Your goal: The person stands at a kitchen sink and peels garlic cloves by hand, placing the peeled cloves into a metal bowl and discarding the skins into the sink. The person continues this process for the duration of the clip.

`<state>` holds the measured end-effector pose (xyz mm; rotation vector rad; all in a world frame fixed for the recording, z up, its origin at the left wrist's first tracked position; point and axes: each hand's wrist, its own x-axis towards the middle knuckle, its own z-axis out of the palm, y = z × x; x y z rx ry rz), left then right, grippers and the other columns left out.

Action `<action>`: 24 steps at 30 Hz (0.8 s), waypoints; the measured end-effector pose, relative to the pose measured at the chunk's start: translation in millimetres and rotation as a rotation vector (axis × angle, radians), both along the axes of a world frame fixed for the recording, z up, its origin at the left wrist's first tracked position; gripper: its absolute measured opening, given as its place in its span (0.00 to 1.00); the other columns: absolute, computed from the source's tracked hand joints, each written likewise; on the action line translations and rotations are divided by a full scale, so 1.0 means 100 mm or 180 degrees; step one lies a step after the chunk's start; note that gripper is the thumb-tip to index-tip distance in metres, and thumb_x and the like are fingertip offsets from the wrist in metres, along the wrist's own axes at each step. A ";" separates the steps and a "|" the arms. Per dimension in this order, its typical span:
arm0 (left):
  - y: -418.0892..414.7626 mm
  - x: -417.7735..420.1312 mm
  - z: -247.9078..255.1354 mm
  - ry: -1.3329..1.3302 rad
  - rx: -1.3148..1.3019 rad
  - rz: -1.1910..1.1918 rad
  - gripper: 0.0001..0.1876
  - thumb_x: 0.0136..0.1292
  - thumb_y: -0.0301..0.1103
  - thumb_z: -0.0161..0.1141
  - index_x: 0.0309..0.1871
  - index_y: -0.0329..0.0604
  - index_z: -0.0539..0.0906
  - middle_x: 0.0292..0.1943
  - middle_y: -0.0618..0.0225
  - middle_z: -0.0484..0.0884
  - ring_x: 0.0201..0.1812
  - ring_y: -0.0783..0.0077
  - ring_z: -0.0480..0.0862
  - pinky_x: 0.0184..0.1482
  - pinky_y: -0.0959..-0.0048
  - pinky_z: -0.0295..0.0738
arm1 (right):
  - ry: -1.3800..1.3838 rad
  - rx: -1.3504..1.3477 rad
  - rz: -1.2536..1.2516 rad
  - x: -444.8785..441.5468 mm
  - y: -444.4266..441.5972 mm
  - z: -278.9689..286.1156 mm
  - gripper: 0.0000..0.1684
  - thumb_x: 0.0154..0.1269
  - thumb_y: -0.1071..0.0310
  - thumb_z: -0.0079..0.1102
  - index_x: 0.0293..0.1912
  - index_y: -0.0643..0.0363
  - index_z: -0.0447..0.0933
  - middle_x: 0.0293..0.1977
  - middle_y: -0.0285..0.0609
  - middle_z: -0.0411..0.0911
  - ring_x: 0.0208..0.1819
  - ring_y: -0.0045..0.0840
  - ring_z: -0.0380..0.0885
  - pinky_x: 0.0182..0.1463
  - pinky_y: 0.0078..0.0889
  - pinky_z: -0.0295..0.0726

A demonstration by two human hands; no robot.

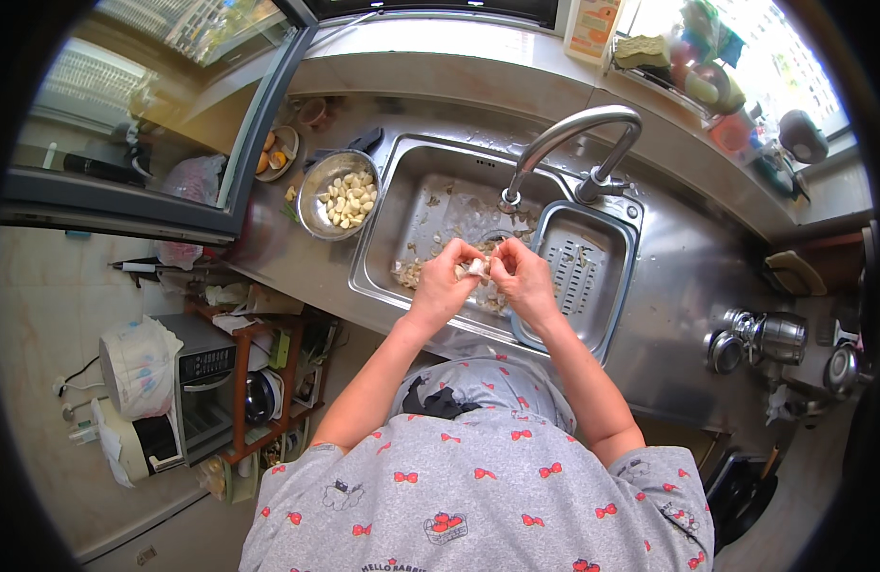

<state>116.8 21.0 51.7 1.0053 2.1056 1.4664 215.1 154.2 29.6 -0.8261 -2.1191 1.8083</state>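
Note:
Over the stainless steel sink [418,193], my left hand [445,280] and my right hand [522,277] meet at the fingertips. Both pinch a whitish piece of garlic with papery skin [477,267] between them. Loose garlic skins [409,273] lie scattered on the sink's floor, some hidden beneath my hands. A metal bowl [312,216] holding peeled garlic cloves [350,200] stands on the counter left of the sink. On the sink's right side sits a drain basket [597,286] with slots and a grey rim, and a few bits of skin lie in it.
A curved chrome faucet [579,118] arches over the sink from behind. Behind the bowl lies a dark cloth or glove [367,141], with a plate of eggs or similar food [291,143] further left. An open window [257,121] juts over the counter's left end. Steel pots [776,337] stand far right.

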 end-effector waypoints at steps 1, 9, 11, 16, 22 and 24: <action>0.00 -0.02 0.01 -0.0571 -0.0004 0.0018 0.09 0.66 0.26 0.65 0.46 0.38 0.78 0.33 0.65 0.85 0.29 0.76 0.83 0.28 0.73 0.75 | 0.0040 -0.0221 -0.0026 0.00 0.00 -0.02 0.08 0.65 0.67 0.61 0.37 0.62 0.77 0.25 0.40 0.81 0.26 0.21 0.79 0.32 0.29 0.78; -0.08 -0.14 0.07 -0.3335 0.0557 0.0256 0.05 0.73 0.28 0.55 0.49 0.41 0.77 0.39 0.64 0.81 0.24 0.83 0.74 0.15 0.86 0.60 | 0.0553 -0.0203 -0.0216 0.01 -0.05 0.04 0.05 0.67 0.71 0.59 0.40 0.62 0.75 0.27 0.38 0.81 0.26 0.17 0.78 0.31 0.26 0.78; -0.08 -0.18 0.14 -0.3694 0.0422 0.0325 0.06 0.74 0.31 0.56 0.49 0.41 0.78 0.38 0.65 0.81 0.24 0.84 0.73 0.16 0.86 0.60 | 0.0620 0.0389 -0.0128 0.01 -0.05 0.11 0.05 0.66 0.70 0.60 0.40 0.60 0.76 0.29 0.39 0.82 0.26 0.21 0.81 0.32 0.27 0.79; -0.08 -0.18 0.04 -0.3759 0.0263 -0.0097 0.12 0.72 0.41 0.63 0.49 0.42 0.79 0.35 0.69 0.81 0.25 0.84 0.73 0.17 0.86 0.59 | 0.0410 0.1169 0.0065 0.00 -0.10 0.23 0.06 0.65 0.67 0.62 0.40 0.57 0.77 0.33 0.41 0.85 0.29 0.29 0.84 0.34 0.31 0.81; -0.08 -0.13 -0.02 -0.3780 0.0497 -0.0016 0.13 0.72 0.41 0.65 0.49 0.42 0.79 0.36 0.68 0.82 0.27 0.84 0.73 0.20 0.87 0.60 | 0.0574 -0.0119 -0.0226 -0.03 -0.07 0.11 0.05 0.66 0.68 0.62 0.40 0.58 0.78 0.33 0.39 0.85 0.31 0.27 0.84 0.36 0.30 0.81; -0.09 -0.13 -0.06 -0.3794 0.0629 0.0110 0.13 0.72 0.40 0.65 0.48 0.42 0.79 0.36 0.68 0.82 0.28 0.84 0.74 0.20 0.87 0.61 | 0.0597 0.0256 -0.0225 0.00 -0.07 0.10 0.04 0.66 0.68 0.63 0.39 0.58 0.80 0.32 0.39 0.84 0.32 0.27 0.84 0.37 0.30 0.80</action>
